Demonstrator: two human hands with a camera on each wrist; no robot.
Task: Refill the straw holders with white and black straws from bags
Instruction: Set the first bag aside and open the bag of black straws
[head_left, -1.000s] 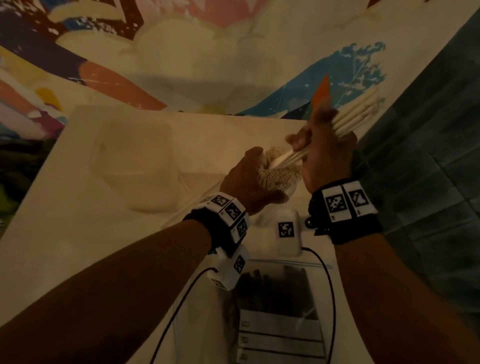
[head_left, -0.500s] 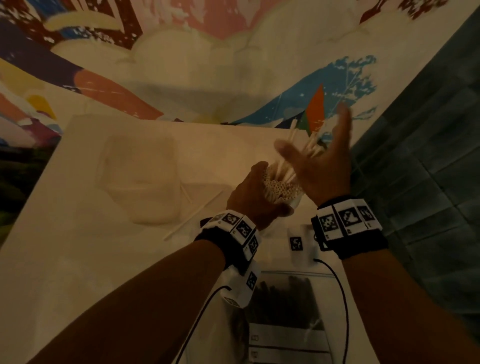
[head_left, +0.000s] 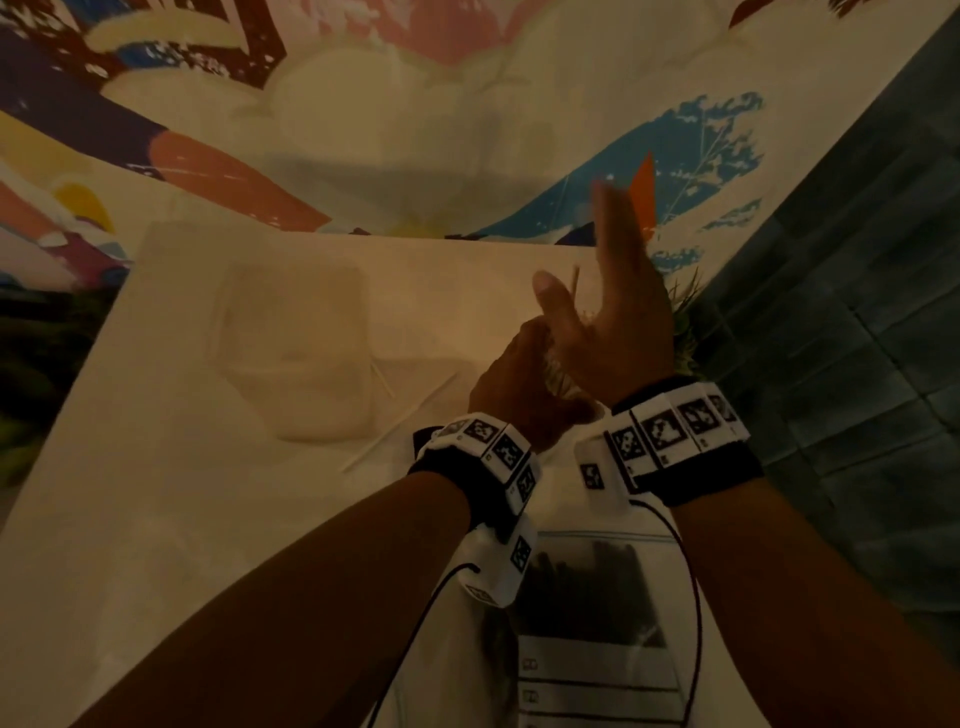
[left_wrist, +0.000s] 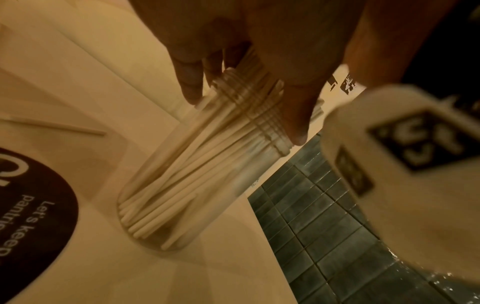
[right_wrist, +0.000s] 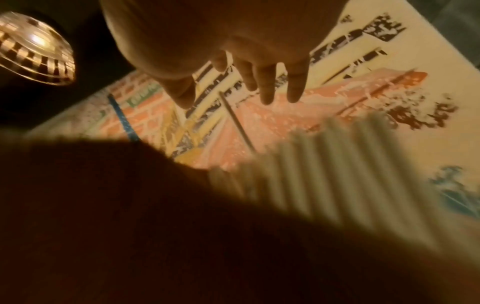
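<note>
Head view: left hand (head_left: 519, 384) wrapped around clear straw holder (left_wrist: 202, 164) on cream table (head_left: 208, 519); right hand (head_left: 613, 322) flat above, fingers straight. Left wrist: white straws (left_wrist: 182, 181) packed inside. Right wrist: spread fingers (right_wrist: 267, 82), empty.

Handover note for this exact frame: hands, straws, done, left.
Left hand grips the neck of the clear jar, which stands on the table.
Right hand is open above the jar, holding nothing.
Done: jar packed with white straws.
Loose: two white straws lie on the table beside a clear bag.
Left: bag of black straws lies near the body, untouched; its holder is not in view.
</note>
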